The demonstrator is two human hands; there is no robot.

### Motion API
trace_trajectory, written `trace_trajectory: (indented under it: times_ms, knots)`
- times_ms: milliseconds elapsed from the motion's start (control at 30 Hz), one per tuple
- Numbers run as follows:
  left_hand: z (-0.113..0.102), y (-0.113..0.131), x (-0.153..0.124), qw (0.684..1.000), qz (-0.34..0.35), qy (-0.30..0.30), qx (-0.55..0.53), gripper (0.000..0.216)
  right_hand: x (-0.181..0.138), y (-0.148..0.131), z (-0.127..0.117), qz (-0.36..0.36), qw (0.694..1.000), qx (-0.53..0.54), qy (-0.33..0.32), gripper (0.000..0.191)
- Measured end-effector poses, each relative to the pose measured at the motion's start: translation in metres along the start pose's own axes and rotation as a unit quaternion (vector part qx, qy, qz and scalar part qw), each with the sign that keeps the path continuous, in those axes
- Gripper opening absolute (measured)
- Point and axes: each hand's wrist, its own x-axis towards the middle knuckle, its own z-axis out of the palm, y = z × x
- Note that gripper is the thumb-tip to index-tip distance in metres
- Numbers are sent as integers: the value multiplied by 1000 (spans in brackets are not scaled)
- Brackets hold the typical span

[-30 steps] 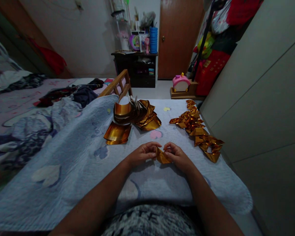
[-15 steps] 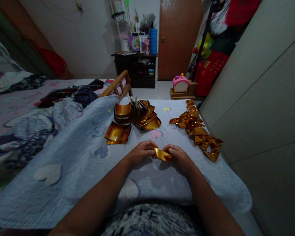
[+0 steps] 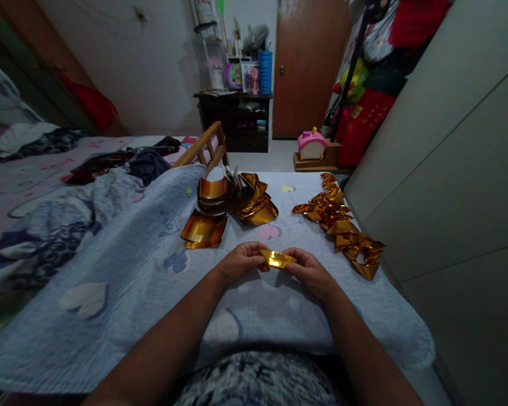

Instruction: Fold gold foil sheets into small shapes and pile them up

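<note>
Between my two hands is a small boat-shaped piece of folded gold foil paper (image 3: pixel 276 259). My left hand (image 3: pixel 244 260) pinches its left tip, and my right hand (image 3: pixel 308 270) grips the right tip between thumb and fingers. Beyond my left hand, a fanned stack of gold foil paper sheets (image 3: pixel 204 226) lies on the pale blue quilt (image 3: pixel 275 316). To the right of my right hand, a heap of folded gold foil pieces (image 3: pixel 341 223) stretches along the quilt's right side.
A wooden rail (image 3: pixel 201 145) stands at the quilt's far left, with rumpled clothes (image 3: pixel 148 163) on the bed beside it. The pale cabinet (image 3: pixel 449 169) borders the right side. A pink toy (image 3: pixel 312 145) sits past the far edge, before a brown door (image 3: pixel 307 67).
The folded foil piece has turned from a slant to nearly level, its bright side now facing me. My right hand has shifted its hold slightly. Both heaps stay the same.
</note>
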Motion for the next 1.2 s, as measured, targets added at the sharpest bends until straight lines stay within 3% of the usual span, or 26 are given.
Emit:
trace_trajectory:
  times_ms: [367,567,1200]
  knots:
    - [0,3,0,999,38,-10,6,36,-1,-5,5,14,1000,15,-8,38]
    - [-2,1,-1,1000,4,-7,16,45,-1,-6,5,21,1000,20,-3,41]
    - [0,6,-3,999,-6,-5,40,48,-1,-5,3,11,1000,-7,-10,35]
